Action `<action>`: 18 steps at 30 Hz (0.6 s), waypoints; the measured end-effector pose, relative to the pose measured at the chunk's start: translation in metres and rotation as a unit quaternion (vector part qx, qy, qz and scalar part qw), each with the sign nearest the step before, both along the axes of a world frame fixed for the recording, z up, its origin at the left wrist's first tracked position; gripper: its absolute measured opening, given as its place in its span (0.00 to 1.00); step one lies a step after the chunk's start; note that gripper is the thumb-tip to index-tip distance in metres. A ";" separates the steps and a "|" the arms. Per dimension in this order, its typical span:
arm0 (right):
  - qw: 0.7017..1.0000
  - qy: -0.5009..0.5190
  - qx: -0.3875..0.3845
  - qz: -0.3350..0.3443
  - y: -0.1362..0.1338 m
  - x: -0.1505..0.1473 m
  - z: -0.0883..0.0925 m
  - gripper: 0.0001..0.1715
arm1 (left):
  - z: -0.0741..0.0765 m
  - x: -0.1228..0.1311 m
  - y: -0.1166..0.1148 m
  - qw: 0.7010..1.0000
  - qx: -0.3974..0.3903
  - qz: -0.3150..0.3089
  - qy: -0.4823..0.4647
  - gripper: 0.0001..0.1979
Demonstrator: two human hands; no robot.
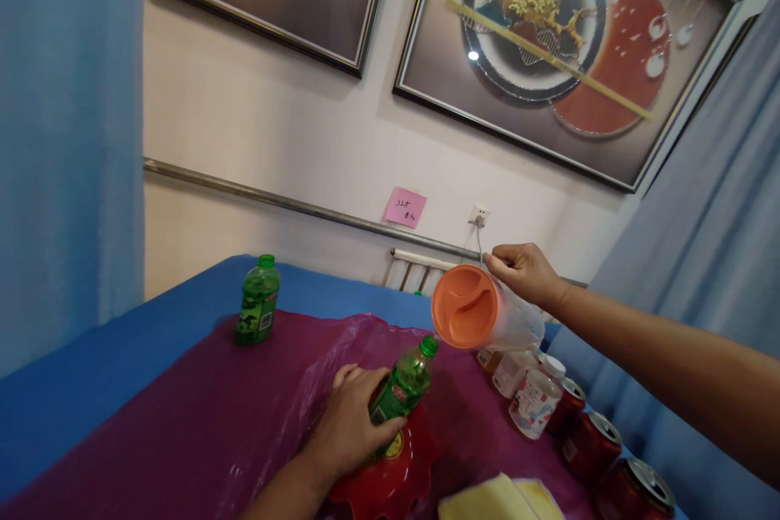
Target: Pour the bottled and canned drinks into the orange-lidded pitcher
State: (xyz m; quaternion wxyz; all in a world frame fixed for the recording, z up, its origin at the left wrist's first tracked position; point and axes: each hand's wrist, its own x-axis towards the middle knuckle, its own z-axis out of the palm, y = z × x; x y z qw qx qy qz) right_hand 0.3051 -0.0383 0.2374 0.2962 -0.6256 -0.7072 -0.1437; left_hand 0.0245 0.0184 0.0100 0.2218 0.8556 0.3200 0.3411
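Observation:
My left hand (352, 422) is wrapped round a green plastic bottle (407, 380) with a green cap, held tilted over a red bowl (390, 479) on the purple plastic sheet (183, 414). My right hand (525, 270) grips a clear jug with an orange lid (468, 307), tipped on its side in the air above the bottle's cap, lid facing me. A second green bottle (257, 300) stands upright at the far left of the sheet.
Red drink cans (594, 439) and small white-labelled bottles (533, 398) line the table's right edge. Yellow cloths (500, 500) lie at the bottom. A blue cloth (91, 366) covers the table. Blue curtains hang left and right; framed pictures (566, 49) are on the wall.

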 end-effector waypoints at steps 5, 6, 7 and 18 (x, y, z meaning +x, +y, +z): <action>1.000 -0.003 0.004 0.003 0.000 0.001 0.000 0.26 | 0.001 0.000 -0.001 1.000 -0.007 0.000 -0.001 0.30; 1.000 -0.003 0.005 0.003 0.000 0.001 0.000 0.26 | 0.001 0.000 -0.002 1.000 -0.008 0.000 0.001 0.30; 1.000 -0.002 0.006 0.003 0.000 0.001 0.001 0.26 | 0.001 0.000 -0.002 1.000 -0.007 0.001 0.002 0.30; 1.000 -0.007 0.016 0.008 -0.003 0.000 0.005 0.26 | 0.003 -0.001 -0.003 1.000 -0.011 -0.001 0.003 0.29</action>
